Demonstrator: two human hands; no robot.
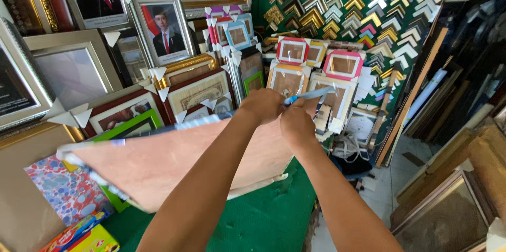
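Note:
A large flat board with a pinkish-brown back is held up tilted over the green work surface. My left hand grips the board's far upper corner. My right hand is right beside it, pinching a light blue strip of tape or film that runs up and to the right from that corner. The same pale blue strip lines the board's top edge and its left corner.
Many framed pictures and empty frames lean stacked behind the board. A green wall of frame corner samples is at the upper right. Wooden mouldings and frames stand on the right. Colourful boxes lie at the lower left.

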